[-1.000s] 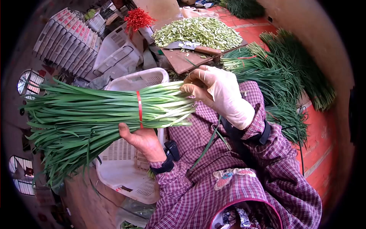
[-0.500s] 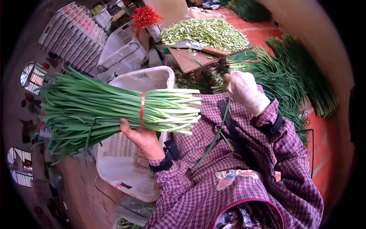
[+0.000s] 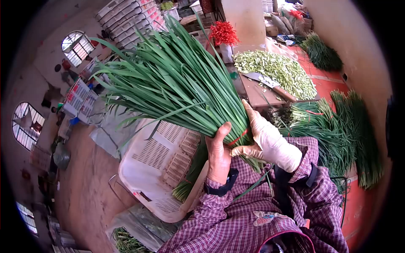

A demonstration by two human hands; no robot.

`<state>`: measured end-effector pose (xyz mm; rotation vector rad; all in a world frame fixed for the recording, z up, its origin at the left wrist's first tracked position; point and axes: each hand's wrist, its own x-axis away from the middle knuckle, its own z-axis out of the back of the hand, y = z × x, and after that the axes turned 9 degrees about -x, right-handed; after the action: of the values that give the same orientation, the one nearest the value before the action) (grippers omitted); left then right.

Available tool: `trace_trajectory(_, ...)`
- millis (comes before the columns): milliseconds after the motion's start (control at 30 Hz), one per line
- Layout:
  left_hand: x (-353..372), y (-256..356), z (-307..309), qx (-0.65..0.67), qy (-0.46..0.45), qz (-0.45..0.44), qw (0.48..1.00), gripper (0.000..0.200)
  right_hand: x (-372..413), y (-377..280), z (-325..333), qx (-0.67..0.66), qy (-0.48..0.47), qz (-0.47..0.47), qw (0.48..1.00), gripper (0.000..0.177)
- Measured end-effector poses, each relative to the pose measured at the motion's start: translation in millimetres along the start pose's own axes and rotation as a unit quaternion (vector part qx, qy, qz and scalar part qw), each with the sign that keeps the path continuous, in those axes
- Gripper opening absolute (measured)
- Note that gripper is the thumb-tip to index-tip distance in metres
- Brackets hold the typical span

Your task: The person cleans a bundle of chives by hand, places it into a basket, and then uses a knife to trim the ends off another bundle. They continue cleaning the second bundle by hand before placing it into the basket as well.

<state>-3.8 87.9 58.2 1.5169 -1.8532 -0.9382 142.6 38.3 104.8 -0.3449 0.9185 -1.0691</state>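
Note:
A large bunch of garlic chives [image 3: 181, 88] is tilted in front of me, its green leaves fanning toward the upper left. My bare left hand [image 3: 218, 152] is closed around the lower part, thumb on top. On the other side, my right hand [image 3: 276, 145] in a pale glove grips the bunch near its stem ends. A red band [image 3: 239, 138] circles the stems between both hands. Under the leaves stands a white plastic basket [image 3: 137, 175], with another bunch of chives [image 3: 184, 188] lying inside along its right side. A loose leaf [image 3: 253, 185] hangs against my checked clothing.
Beyond my right hand, a wooden board [image 3: 255, 93] carries a knife [image 3: 272, 85] and a heap of cut pale stems [image 3: 276, 69]. More chives [image 3: 325, 135] lie on the red floor to the right. Stacked white crates [image 3: 130, 19] rise at the back, near red ties [image 3: 223, 33].
The bunch has swung from lying sideways to leaning upright with its stems toward me. My right hand has come down from the upper right onto it. The view has shifted too.

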Motion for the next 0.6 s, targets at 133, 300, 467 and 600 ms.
trace_trajectory(133,3.9,9.4,-3.5,-0.044,0.001,-0.052,0.998,0.063,1.7,17.2,-24.9,-0.135,0.035,-0.013,0.990,0.129)
trace_trajectory(300,8.6,32.0,1.4,-0.113,-0.028,-0.071,0.991,0.064,-6.9,8.4,-33.7,-0.181,0.044,-0.032,0.982,0.119)
trace_trajectory(467,21.7,87.3,28.4,-0.157,-0.195,-0.061,0.966,0.102,-20.0,8.6,-14.9,-0.562,-0.040,-0.164,0.810,0.093)
trace_trajectory(600,11.2,105.1,78.6,-0.164,-0.204,0.035,0.965,0.104,-10.3,18.0,-24.7,-0.711,-0.098,-0.204,0.666,0.071)
